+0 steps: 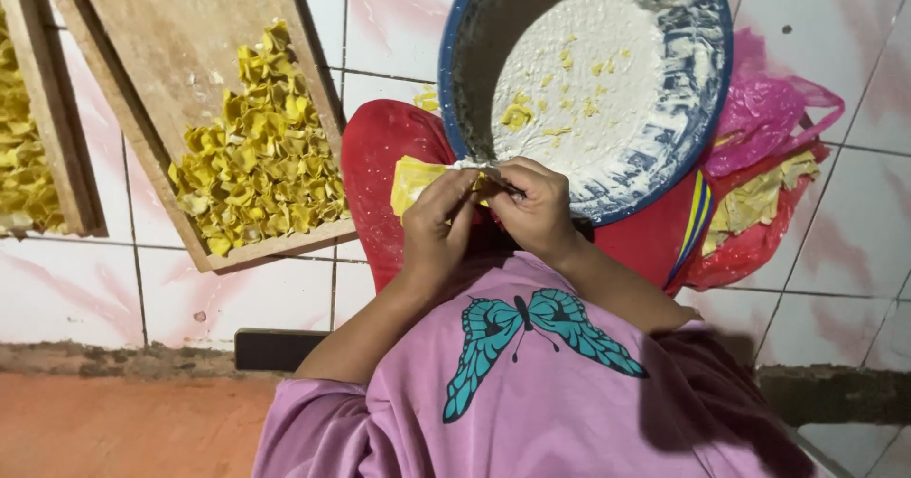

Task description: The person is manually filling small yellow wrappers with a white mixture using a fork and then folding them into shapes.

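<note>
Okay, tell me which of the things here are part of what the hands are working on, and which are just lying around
In use:
- yellow wrapper, held by left hand and right hand
- small utensil in the right hand
- blue bowl of pale filling
- wooden tray of folded yellow pieces

Lying about:
- pink plastic bag
- red bag with yellow sheets
- second tray, at the left edge

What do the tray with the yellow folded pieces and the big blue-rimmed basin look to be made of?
Tray: bare unfinished wood by the look, pale grain, flour-dusted, raised slat edges. Basin: probably enamelled metal or plastic; blue rim, smooth wall, coated with white paste. I cannot tell which.
</note>
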